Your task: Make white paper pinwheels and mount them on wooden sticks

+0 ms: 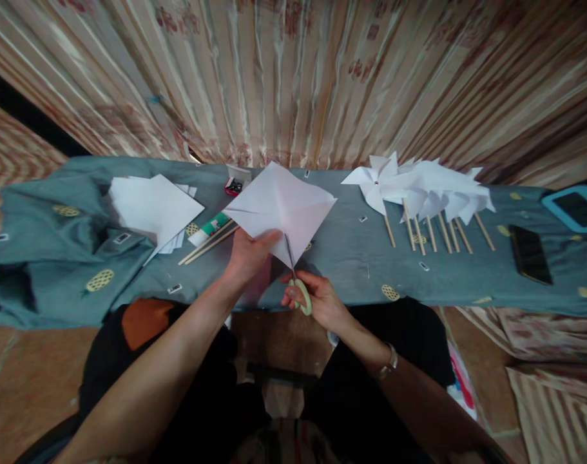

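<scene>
Left hand pinches paper above the cloth, thumb on top; right hand curls round scissors at its near corner. Likely light, floppy (tears easily); best gripped beside the scissors.

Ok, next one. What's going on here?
A person is working on a square of white paper with both hands. The left hand holds it by its lower left side, while the right hand holds scissors with the blades at its near corner. To the left lies a pile of white sheets, with loose sticks nearer the hands. To the right, white paper pinwheels on sticks lie overlapping in a row on the cloth.
</scene>
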Tool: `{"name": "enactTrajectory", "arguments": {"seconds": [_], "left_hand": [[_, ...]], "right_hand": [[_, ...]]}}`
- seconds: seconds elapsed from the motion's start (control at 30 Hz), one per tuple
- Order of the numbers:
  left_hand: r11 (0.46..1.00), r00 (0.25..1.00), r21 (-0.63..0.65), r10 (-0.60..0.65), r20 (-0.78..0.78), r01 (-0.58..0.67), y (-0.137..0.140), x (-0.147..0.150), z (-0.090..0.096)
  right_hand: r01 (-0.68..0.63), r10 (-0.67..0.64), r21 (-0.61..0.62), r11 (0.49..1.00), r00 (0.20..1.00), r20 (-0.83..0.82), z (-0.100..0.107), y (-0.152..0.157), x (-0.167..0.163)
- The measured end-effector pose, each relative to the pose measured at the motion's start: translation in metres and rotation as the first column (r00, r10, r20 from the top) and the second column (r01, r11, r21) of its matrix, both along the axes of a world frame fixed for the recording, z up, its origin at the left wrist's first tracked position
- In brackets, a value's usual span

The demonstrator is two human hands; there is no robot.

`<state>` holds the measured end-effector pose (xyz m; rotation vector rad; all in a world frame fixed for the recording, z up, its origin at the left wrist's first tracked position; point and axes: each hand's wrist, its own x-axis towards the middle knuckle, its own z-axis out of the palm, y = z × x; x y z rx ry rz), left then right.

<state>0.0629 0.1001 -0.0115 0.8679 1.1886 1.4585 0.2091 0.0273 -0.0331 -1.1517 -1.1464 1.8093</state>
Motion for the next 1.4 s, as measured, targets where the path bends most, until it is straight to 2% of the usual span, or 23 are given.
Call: {"name": "enactTrajectory", "arguments": {"seconds": [0.5,0.73,1.1,1.4], "left_hand": [[0.999,0.999,-0.021,0.030,0.015,-0.030,-0.001,0.001,0.004],[0.999,1.000,-0.026,-0.021,0.020,0.021,-0.004,0.002,0.004],[0.999,0.993,-0.044,-0.015,0.116,0.020,-0.007,0.007,0.012],[0.999,0.998,-0.043,-0.028,0.056,0.031,-0.009,0.007,0.012]], "right_hand": [[0.034,-0.034,-0.046,0.998,0.999,-0.005,0.004,-0.001,-0.005],[0.049,-0.050,-0.046,0.998,0.999,-0.019,-0.001,0.001,-0.002],[0.030,-0.030,-0.021,0.999,1.000,0.002,0.002,0.001,-0.002],[0.038,-0.038,-0.038,0.999,0.999,-0.024,0.003,0.003,-0.001]]}}
